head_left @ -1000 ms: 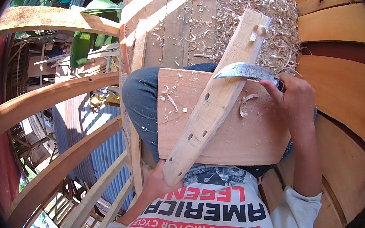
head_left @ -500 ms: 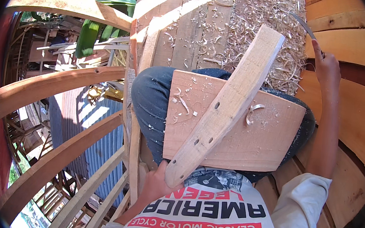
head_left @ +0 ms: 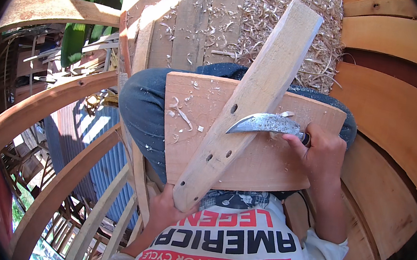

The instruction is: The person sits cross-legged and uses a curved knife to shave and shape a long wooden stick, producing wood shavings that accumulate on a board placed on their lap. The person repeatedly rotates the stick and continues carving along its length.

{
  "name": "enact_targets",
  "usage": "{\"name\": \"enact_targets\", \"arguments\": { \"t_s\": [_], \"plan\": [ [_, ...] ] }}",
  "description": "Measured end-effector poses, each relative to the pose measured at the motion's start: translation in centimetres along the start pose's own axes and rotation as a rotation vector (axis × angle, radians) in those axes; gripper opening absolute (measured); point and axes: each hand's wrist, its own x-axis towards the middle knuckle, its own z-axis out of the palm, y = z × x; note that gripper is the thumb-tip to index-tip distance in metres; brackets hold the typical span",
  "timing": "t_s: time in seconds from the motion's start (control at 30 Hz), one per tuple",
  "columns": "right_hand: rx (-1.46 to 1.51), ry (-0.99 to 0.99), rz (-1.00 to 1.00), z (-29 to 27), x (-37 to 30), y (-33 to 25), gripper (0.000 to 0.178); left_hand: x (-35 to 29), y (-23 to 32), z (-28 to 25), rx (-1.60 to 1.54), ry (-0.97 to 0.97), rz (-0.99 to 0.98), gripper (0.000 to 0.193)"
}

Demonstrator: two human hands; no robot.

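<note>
Across my lap lies a flat wooden board (head_left: 276, 165) with a few curled shavings on it. A long, slightly bent wooden piece (head_left: 265, 75) with several dark holes rests slantwise over the board, its far end jutting past my knees. My left hand (head_left: 163, 207) is closed around its near end, close to my shirt. In my right hand (head_left: 324, 151) is a knife (head_left: 265, 123) with a broad curved blade, its handle mostly hidden by the fingers. The blade lies over the middle of the wooden piece, pointing left; whether it touches the wood I cannot tell.
Wood shavings (head_left: 318, 55) cover the plank floor (head_left: 191, 31) ahead. Curved wooden ribs (head_left: 47, 118) rise on my left, with a corrugated metal sheet (head_left: 101, 154) beyond them. Overlapping wide planks (head_left: 389, 103) form a wall on my right.
My right hand has swung the knife from the far upper right down over the wooden piece. My left hand keeps its hold. The whole view has shifted slightly.
</note>
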Motion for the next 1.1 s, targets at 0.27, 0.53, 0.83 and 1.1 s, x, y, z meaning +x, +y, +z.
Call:
{"name": "enact_targets", "arguments": {
  "t_s": [0.27, 0.53, 0.83, 1.1],
  "plan": [
    [-0.111, 0.071, -0.084, 0.2, 4.3, 1.2, 0.064, 0.0, -0.5, 0.6, -0.021, 0.029, 0.07, 0.063],
    [-0.154, 0.105, -0.102, 0.2, 7.2, 1.3, 0.067, -0.2, 0.6, 0.0, -0.096, -0.032, -0.021, 0.06],
    [-0.102, 0.022, 0.567, -1.4, 14.4, 8.6, 0.081, -0.6, -0.9, 0.5, 0.041, -0.067, 0.006, 0.06],
    [0.066, 0.137, 0.454, -2.0, 12.7, 9.4, 0.074, -0.1, 0.4, -0.3, -0.106, -0.123, -0.144, 0.061]
  ]
}}
